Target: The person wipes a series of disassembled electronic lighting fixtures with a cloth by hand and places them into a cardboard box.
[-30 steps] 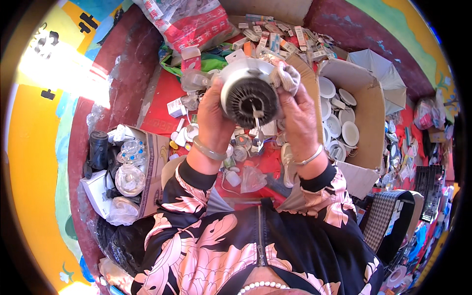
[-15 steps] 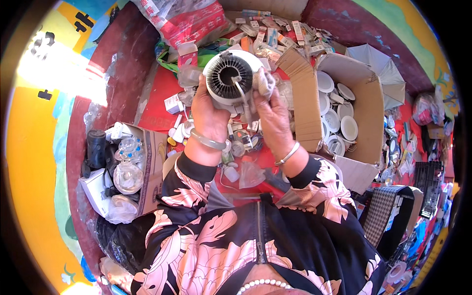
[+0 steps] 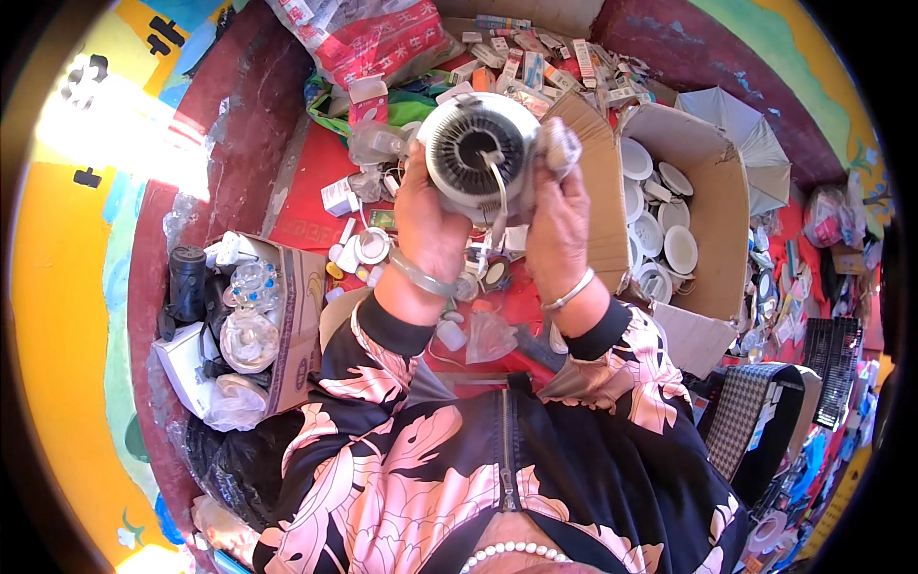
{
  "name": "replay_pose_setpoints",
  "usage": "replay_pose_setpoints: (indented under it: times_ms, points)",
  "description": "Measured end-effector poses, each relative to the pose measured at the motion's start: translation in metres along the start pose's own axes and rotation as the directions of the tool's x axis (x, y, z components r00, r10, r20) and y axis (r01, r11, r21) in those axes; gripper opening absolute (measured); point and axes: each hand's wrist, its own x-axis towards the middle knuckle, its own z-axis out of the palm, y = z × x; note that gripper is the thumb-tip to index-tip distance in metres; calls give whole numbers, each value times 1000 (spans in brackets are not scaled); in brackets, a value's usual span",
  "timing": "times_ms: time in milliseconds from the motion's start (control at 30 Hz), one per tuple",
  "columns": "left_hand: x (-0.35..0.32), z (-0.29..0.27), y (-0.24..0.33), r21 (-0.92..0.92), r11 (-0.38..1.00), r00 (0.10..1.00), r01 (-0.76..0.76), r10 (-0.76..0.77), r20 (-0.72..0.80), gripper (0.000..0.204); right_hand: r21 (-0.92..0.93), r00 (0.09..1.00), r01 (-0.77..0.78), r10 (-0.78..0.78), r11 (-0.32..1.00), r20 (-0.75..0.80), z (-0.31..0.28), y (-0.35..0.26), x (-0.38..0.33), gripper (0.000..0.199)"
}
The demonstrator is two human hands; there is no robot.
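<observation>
Between my hands, raised above the red surface, is a round white downlight (image 3: 449, 132) with a dark ring of heat-sink fins and a light cable hanging from its middle. My left hand (image 3: 427, 212) grips its left and lower side, thumb along the rim. In my right hand (image 3: 559, 225) is a bunched pale cloth (image 3: 557, 149), held against the lamp's right side. Some fingertips of both hands are hidden behind the lamp.
At the right an open cardboard box (image 3: 719, 206) holds several round white lamps. Another box (image 3: 298, 325) with wrapped fittings is on the left. Small packages (image 3: 535, 72) lie heaped at the back beside a red and white sack (image 3: 368, 43). A silvery umbrella (image 3: 741, 124) stands behind the right box.
Both hands have shifted a little to the right with the downlight. The cloth in my right hand has moved right along with it.
</observation>
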Motion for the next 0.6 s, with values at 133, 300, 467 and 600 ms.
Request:
replay_pose_setpoints:
  times_ms: [133,300,467,600]
  points:
    - [-4,6,-1,83,994,982,-73,57,183,44,192,992,-125,121,973,35,-10,-21,19,33]
    - [-5,14,16,177,981,966,-76,28,257,39,75,978,-148,134,986,159,-16,-39,20,39]
    - [-15,16,20,310,950,963,-43,-44,267,27,-26,929,36,-24,999,369,-23,-57,27,48]
    - [-17,18,23,367,929,961,-43,-61,268,25,-105,919,44,1,993,394,-25,-61,27,49]
